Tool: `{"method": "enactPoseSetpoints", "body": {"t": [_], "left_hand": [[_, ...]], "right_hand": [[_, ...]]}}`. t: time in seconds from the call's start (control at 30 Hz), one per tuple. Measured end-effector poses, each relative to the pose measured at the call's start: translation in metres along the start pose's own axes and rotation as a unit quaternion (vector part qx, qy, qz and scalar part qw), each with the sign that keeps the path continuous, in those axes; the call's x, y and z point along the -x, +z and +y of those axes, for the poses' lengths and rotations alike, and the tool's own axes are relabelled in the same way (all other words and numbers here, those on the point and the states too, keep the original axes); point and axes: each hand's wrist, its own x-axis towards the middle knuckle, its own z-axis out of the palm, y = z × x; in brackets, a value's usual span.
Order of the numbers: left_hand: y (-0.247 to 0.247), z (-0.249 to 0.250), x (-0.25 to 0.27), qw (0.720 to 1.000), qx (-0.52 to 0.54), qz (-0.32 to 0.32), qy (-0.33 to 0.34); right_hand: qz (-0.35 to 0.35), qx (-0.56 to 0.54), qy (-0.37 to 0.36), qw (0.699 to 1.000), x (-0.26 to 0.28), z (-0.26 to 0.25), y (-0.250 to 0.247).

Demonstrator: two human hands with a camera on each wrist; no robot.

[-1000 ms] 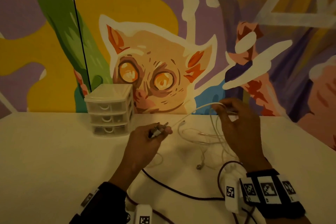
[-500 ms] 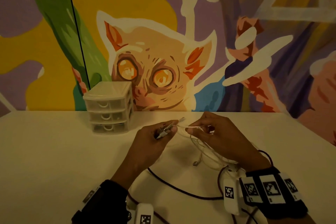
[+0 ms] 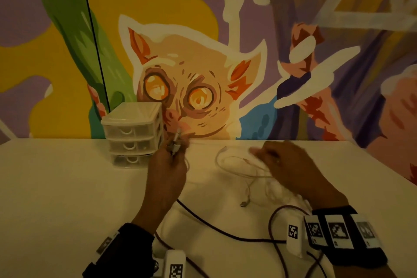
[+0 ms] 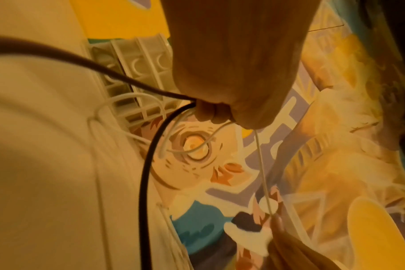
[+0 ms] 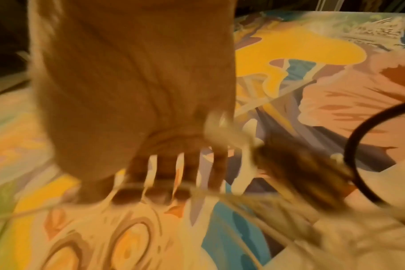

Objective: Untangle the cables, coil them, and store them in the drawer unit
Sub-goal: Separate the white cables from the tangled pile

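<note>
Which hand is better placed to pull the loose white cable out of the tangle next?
Right. The right hand rests over the white cable loops on the table, while the left hand already grips several cable ends.

This looks like a decorated studio or communal workroom rather than a home. A big painted mural (image 3: 180, 79) fills the whole wall behind, showing a wide-eyed, pointed-eared creature among yellow, green and purple shapes. A plain pale tabletop (image 3: 56, 187) runs right up against it. The light is dim and warm. A small clear plastic drawer unit (image 3: 133, 133) sits at the wall, with loose cables (image 3: 237, 165) spread nearby.
</note>
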Motion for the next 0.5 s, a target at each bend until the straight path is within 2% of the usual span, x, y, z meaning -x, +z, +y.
{"method": "enactPoseSetpoints", "body": {"t": [0.07, 0.1, 0.13, 0.2, 0.3, 0.37, 0.43, 0.5], "left_hand": [[-0.004, -0.006, -0.006, 1.0, -0.016, -0.013, -0.008], [-0.004, -0.01, -0.006, 0.999, -0.028, -0.042, -0.021], [-0.002, -0.016, -0.006, 0.996, -0.046, -0.076, -0.03], [0.001, -0.025, -0.005, 0.99, -0.084, -0.109, -0.037], [-0.001, -0.029, -0.006, 0.989, -0.072, -0.118, -0.045], [0.0, -0.027, -0.006, 0.989, -0.065, -0.126, -0.033], [0.003, -0.025, -0.001, 0.986, -0.072, -0.153, -0.007], [0.007, -0.027, 0.003, 0.979, -0.106, -0.174, 0.017]], "right_hand": [[0.135, 0.016, -0.019, 0.991, -0.003, 0.004, -0.005], [0.183, -0.02, -0.026, 0.982, -0.003, 0.003, -0.006], [0.203, -0.06, -0.026, 0.977, -0.004, -0.001, -0.005], [0.167, -0.099, -0.023, 0.981, -0.006, -0.005, 0.002], [0.033, -0.059, -0.031, 0.997, -0.001, 0.0, 0.01], [-0.049, -0.074, -0.034, 0.995, 0.001, -0.002, 0.009], [-0.087, -0.134, -0.033, 0.987, 0.004, -0.015, 0.006], [-0.09, -0.191, -0.031, 0.977, 0.006, -0.025, 0.002]]}}
